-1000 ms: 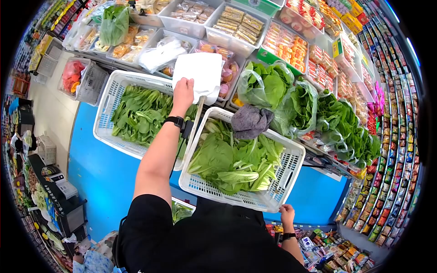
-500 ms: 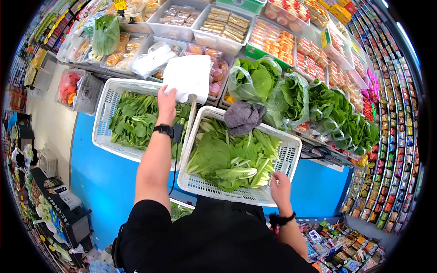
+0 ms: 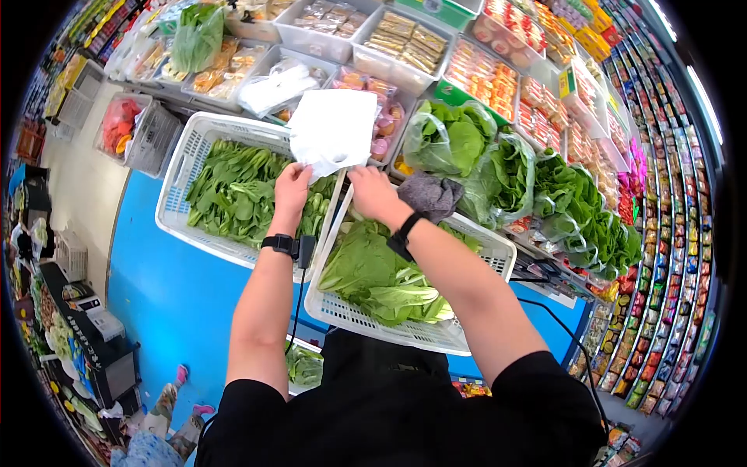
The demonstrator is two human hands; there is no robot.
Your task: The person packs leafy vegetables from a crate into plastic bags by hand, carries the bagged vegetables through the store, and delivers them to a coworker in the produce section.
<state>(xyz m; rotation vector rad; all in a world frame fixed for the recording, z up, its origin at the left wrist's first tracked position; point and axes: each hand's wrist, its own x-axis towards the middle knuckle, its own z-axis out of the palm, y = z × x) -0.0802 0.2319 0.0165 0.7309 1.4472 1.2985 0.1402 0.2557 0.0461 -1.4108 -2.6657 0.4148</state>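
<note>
A stack of flat white plastic bags (image 3: 333, 124) lies beyond the two crates. My left hand (image 3: 292, 189) pinches the near left corner of the top bag, which lifts slightly there. My right hand (image 3: 375, 191) is at the near right corner, its fingers curled and closed at the bag's edge. Under my left hand, the left white crate (image 3: 177, 175) holds leafy greens (image 3: 233, 183) with pale stems. Below my right forearm, the right crate (image 3: 486, 253) holds broad-leaved greens (image 3: 373, 268). A grey cloth (image 3: 429, 194) is bunched on that crate's far rim.
Bagged leafy greens (image 3: 451, 140) stand beyond the right crate. Tubs of packaged food (image 3: 403, 47) line the back. A black cable (image 3: 556, 315) runs at my right. Another person's legs (image 3: 167, 405) show at lower left, on the blue floor (image 3: 167, 311).
My right hand has moved from the right crate's near edge up and left to the white bags. My left hand has shifted to the bag's near corner. A person has appeared at lower left.
</note>
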